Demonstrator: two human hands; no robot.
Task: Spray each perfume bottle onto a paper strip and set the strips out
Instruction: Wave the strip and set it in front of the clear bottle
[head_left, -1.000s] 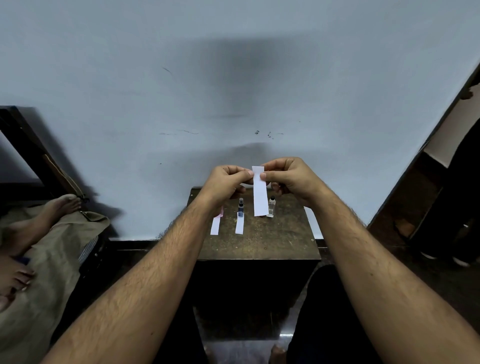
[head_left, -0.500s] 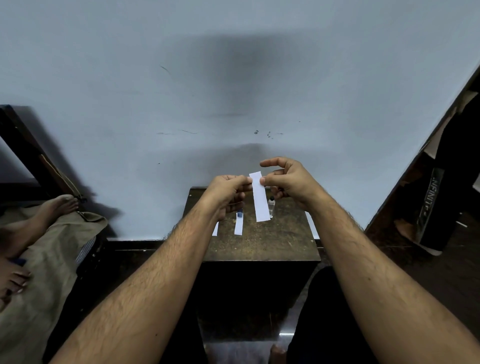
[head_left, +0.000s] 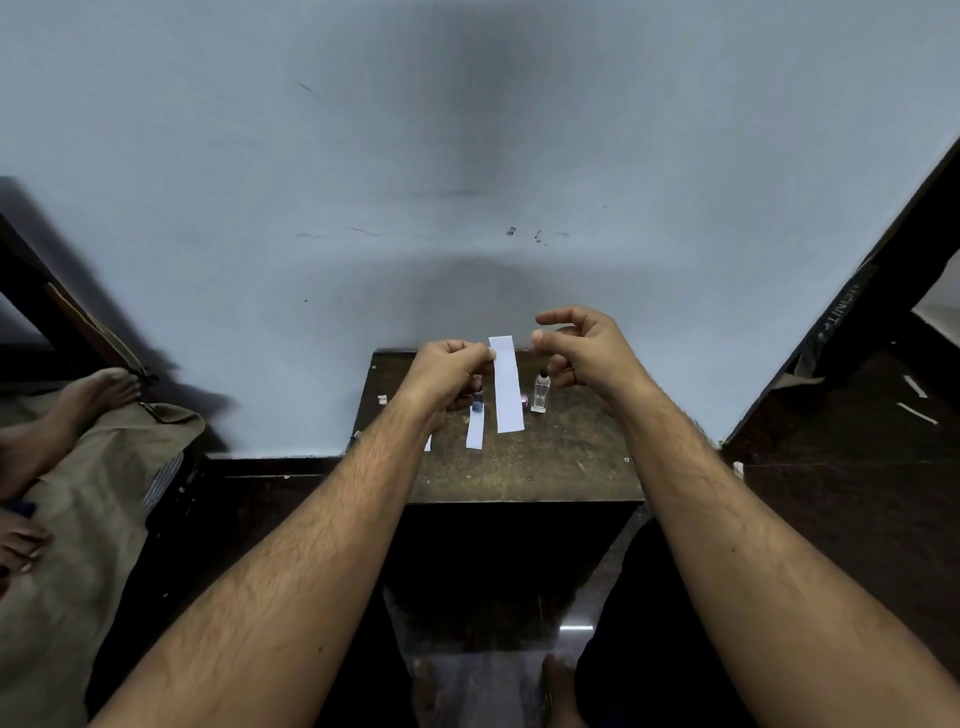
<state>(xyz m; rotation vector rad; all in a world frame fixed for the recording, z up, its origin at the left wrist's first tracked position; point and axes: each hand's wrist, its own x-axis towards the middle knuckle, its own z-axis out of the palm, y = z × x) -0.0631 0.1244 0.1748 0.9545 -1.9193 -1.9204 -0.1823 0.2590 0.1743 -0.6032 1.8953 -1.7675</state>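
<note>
My left hand (head_left: 451, 371) pinches the top left edge of a white paper strip (head_left: 506, 387), which hangs upright above the small brown table (head_left: 545, 462). My right hand (head_left: 584, 348) hovers just right of the strip with fingers apart, not touching it. A clear perfume bottle (head_left: 541, 395) with a dark cap stands on the table under my right hand. A blue-capped bottle (head_left: 477, 404) stands behind a smaller strip (head_left: 474, 434) lying flat. Another flat strip (head_left: 428, 442) peeks out beside my left forearm.
A pale blue wall (head_left: 467, 182) rises right behind the table. Another person's bare feet (head_left: 98, 395) rest on a tan cloth (head_left: 78, 519) at the left. A dark doorway frame (head_left: 857, 332) and paper scraps (head_left: 917, 413) on the floor are at the right.
My right hand has let go of the strip and moved slightly right with its fingers spread. The left hand alone holds the strip now.
</note>
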